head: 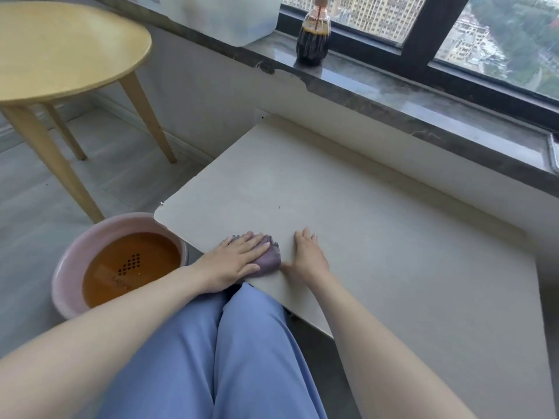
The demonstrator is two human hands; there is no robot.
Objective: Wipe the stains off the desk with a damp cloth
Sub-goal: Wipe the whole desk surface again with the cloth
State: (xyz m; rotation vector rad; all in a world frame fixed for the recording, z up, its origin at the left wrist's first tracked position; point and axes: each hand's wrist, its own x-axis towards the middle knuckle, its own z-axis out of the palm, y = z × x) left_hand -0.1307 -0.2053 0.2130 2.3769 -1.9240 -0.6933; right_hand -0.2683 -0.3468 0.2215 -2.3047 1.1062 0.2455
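A cream desk [378, 225] runs along the wall under the window. Near its front left edge lies a bunched purple cloth [270, 257]. My left hand [233, 261] presses flat on top of the cloth, fingers spread over it. My right hand [308, 257] rests flat on the bare desk just right of the cloth, fingers apart and holding nothing. A tiny dark speck [279, 207] shows on the desk beyond the hands; no larger stain is visible.
A pink basin [65, 267] of brownish water sits on the floor left of the desk. A round yellow wooden table [60, 46] stands at far left. On the dark windowsill [393, 95] are a bottle of dark liquid [313, 40] and a translucent plastic container [223, 16]. My blue-trousered knees [217, 343] are below the desk edge.
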